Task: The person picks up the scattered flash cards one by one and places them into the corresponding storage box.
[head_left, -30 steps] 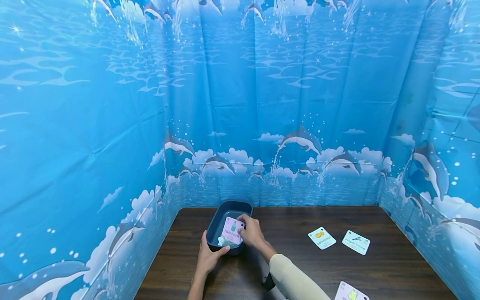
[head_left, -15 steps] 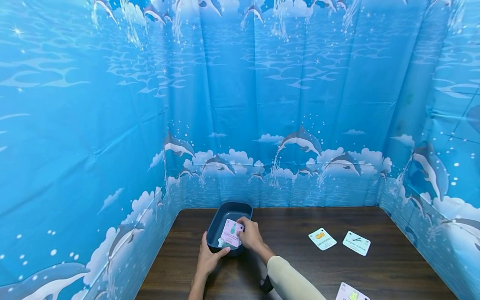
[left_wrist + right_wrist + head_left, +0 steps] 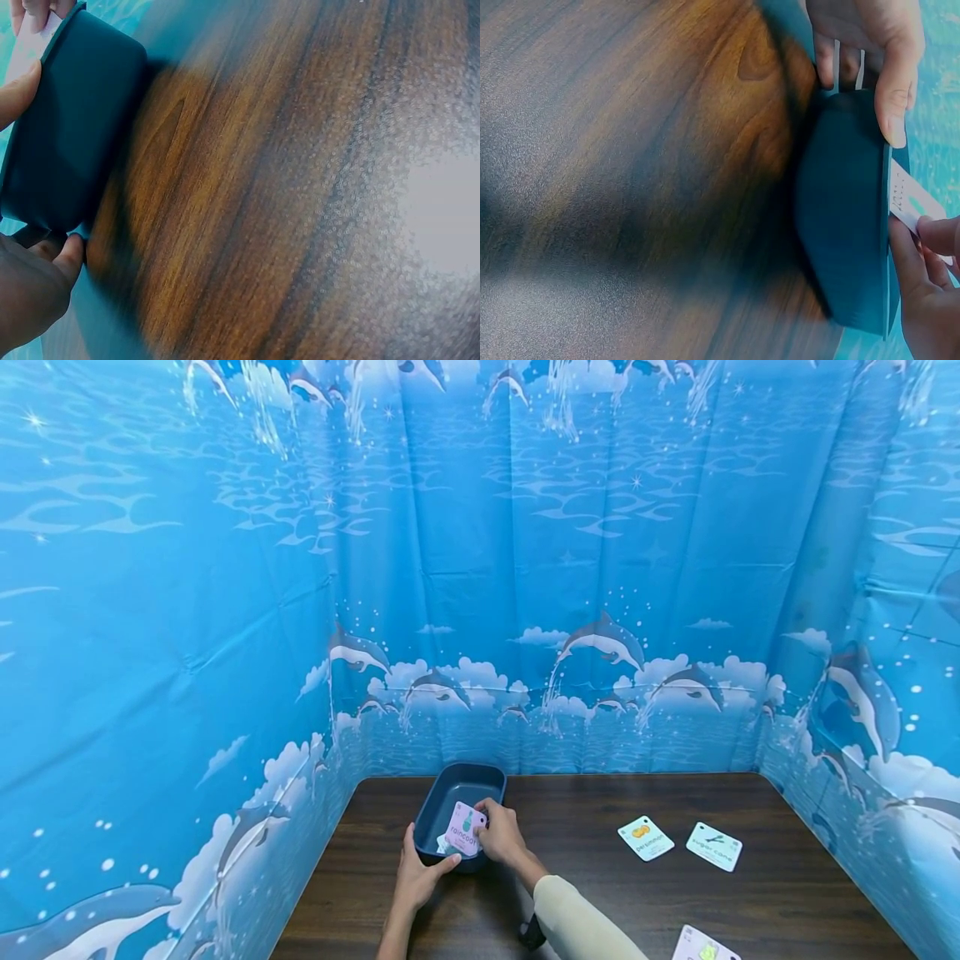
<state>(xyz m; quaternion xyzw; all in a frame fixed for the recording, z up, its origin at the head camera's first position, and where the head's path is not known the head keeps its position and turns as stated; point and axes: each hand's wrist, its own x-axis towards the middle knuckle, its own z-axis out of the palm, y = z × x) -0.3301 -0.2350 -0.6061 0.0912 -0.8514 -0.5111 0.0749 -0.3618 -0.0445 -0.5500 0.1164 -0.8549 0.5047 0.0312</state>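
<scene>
In the head view, a dark blue rectangular container [image 3: 433, 811] with rounded corners stands at the table's back left. My left hand [image 3: 417, 875] holds its near left corner, thumb over the rim and fingers along the outer side. My right hand [image 3: 501, 832] pinches the right edge of a pink card [image 3: 459, 837] printed "raincoat" between thumb and fingers. That card is tilted inside the container's near end, partly over another pale card [image 3: 442, 844]. In the right wrist view, the pinched card [image 3: 909, 193] sticks up past the container's rim.
To the right on the dark wooden table [image 3: 585, 893] lie a persimmon card [image 3: 647, 838] and a sugar cane card [image 3: 714, 846]. Another pink card [image 3: 703, 945] is cut off at the bottom edge. A blue dolphin-print curtain [image 3: 562, 568] surrounds the table's back and sides.
My right hand has moved slightly down with the raincoat card, which now sits a little lower and turned slightly. My left hand and the container have hardly moved.
</scene>
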